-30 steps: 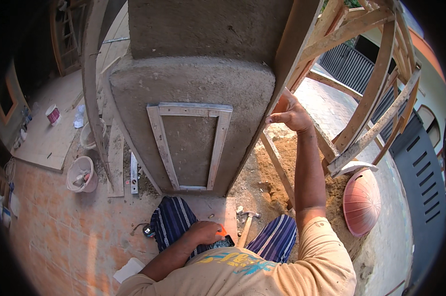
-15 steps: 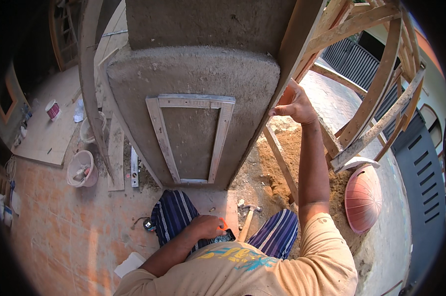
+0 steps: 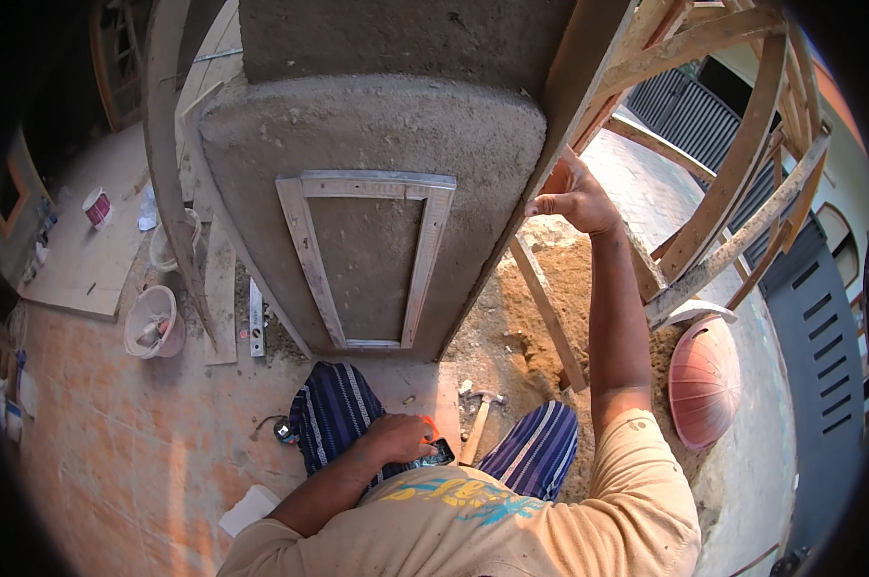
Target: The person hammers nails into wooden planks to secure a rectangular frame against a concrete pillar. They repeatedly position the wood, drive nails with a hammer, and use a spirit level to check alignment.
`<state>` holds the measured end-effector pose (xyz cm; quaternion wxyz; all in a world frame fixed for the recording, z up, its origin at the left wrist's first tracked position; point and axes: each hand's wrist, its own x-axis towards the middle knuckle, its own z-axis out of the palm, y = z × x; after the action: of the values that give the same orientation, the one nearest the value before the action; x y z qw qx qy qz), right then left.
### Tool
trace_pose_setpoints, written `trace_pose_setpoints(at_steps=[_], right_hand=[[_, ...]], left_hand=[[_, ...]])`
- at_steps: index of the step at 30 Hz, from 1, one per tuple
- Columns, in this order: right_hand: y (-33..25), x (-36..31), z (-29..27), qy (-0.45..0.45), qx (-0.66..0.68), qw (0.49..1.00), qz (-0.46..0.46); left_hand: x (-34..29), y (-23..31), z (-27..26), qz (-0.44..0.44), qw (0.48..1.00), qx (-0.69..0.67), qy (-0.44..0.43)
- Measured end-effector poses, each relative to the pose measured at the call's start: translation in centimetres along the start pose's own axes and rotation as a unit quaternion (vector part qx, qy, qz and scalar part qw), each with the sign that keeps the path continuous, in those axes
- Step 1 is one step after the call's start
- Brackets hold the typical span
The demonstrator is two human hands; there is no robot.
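My right hand (image 3: 581, 200) is raised against the right edge of a plastered pillar (image 3: 492, 135). Its thumb lies on the near side of the long wooden board (image 3: 588, 91) along that edge, and its fingers reach round behind. Down by my lap, my left hand (image 3: 401, 439) is curled next to an orange loop (image 3: 432, 429) and a small dark container (image 3: 441, 451); what its fingers hold is hidden. A pale rectangular frame (image 3: 434, 245) is set on the pillar's face. Between my knees lies a hammer (image 3: 475, 433) with a wooden handle.
A tape measure (image 3: 284, 430) rests left of my knee. Beyond it are a spirit level (image 3: 257, 317), a pinkish bucket (image 3: 155, 323) and leaning planks (image 3: 221, 298). On the right stand wooden scaffolding (image 3: 723, 202), a sand heap (image 3: 559, 298) and a pink domed basin (image 3: 706, 385).
The view has shifted slightly, so the pillar sits a little higher and further left. Both hands keep nearly the same places, the right thumb still on the board.
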<state>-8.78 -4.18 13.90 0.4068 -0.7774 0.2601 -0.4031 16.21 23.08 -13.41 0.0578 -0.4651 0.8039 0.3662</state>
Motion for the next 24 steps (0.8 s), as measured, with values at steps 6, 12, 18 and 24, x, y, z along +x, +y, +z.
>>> trace_pose_setpoints(at_steps=[6, 12, 18, 24], right_hand=[[0.0, -0.1, 0.5, 0.006, 0.004, 0.999, -0.043], [1.1, -0.5, -0.4, 0.015, -0.026, 0.999, -0.012], [2.8, 0.2, -1.0, -0.028, 0.125, 0.992, -0.013], [2.3, 0.5, -0.6, -0.034, 0.068, 0.994, -0.074]], left_hand=[[0.2, -0.6, 0.5, -0.001, 1.000, 0.004, 0.002], [0.3, -0.5, 0.4, -0.012, 1.000, -0.022, -0.011], [-0.2, -0.2, -0.4, -0.020, 1.000, -0.011, -0.010], [-0.1, -0.7, 0.1, 0.007, 0.999, -0.030, 0.007]])
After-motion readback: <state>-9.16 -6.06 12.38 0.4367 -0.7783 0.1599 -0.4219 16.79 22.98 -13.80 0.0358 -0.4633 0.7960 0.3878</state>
